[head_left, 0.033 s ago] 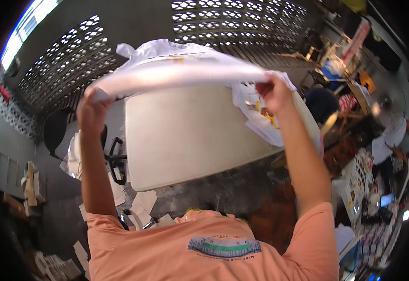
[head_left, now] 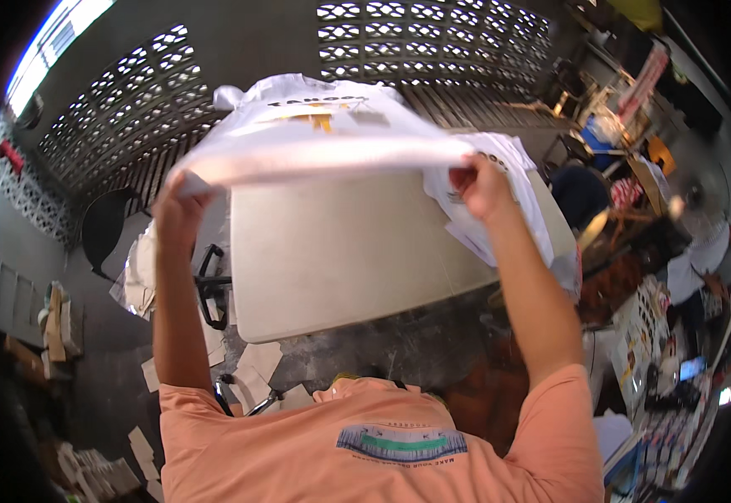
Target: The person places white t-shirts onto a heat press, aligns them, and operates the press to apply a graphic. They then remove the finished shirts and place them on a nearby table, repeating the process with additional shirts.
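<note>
White shirt (head_left: 273, 130) partly hides the table (head_left: 340, 251), beside a second shirt (head_left: 532, 199).

The held white shirt (head_left: 277, 126) looks like matt cloth, the tabletop (head_left: 340, 251) smooth, faintly glossy plastic.

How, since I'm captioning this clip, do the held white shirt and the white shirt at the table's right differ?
The held shirt stretches between the left hand and right hand; the other shirt lies on the table. The held shirt shows an orange design; the other shirt is partly hidden behind the right forearm. Both are white with dark lettering.
</note>
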A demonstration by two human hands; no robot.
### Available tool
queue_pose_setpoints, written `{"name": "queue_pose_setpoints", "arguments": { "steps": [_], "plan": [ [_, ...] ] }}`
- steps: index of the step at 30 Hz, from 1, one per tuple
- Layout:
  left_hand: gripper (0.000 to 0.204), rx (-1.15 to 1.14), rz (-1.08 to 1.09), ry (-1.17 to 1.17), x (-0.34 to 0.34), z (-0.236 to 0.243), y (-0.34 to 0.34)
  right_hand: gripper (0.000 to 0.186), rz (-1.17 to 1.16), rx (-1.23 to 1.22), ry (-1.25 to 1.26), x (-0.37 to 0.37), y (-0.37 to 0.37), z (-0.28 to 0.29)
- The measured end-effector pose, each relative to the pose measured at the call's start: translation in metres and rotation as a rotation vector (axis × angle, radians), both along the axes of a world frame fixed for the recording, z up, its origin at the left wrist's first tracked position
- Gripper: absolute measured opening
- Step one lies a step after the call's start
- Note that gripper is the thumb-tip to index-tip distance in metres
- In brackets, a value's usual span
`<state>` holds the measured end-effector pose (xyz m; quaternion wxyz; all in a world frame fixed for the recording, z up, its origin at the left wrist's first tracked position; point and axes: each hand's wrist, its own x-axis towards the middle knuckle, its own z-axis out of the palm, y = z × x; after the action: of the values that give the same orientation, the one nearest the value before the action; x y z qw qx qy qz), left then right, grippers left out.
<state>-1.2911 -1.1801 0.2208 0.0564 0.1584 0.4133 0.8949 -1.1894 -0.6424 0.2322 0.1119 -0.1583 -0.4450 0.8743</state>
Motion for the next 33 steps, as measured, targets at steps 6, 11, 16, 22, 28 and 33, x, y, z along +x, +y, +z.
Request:
{"name": "queue_pose_setpoints", "arguments": {
  "steps": [6,11,16,22,28,33],
  "plan": [
    [0.039,-0.205,0.146,-0.434,0.102,-0.153,-0.024,0.014,-0.050,-0.009,-0.327,0.034,-0.056,-0.201],
    [0.050,-2.039,0.710,-0.114,0.139,-0.251,-0.005,0.017,0.238,0.323,-0.669,0.115,-0.055,-0.275],
    [0.054,-1.795,0.332,0.481,0.109,-0.269,0.160,0.034,0.394,0.786,-0.794,0.213,0.040,-0.281],
    [0.054,-2.090,0.122,0.424,0.106,-0.300,0.208,0.041,-0.079,0.894,-0.799,0.418,0.157,-0.274],
    [0.033,-1.718,0.087,0.884,0.138,-0.296,0.316,0.055,-0.758,-0.360,-0.374,0.652,0.087,-0.337],
    [0.022,-1.458,-0.734,1.035,0.269,-0.256,0.507,0.044,-1.004,-0.896,0.076,0.723,-0.007,-0.377]
  ]
}}
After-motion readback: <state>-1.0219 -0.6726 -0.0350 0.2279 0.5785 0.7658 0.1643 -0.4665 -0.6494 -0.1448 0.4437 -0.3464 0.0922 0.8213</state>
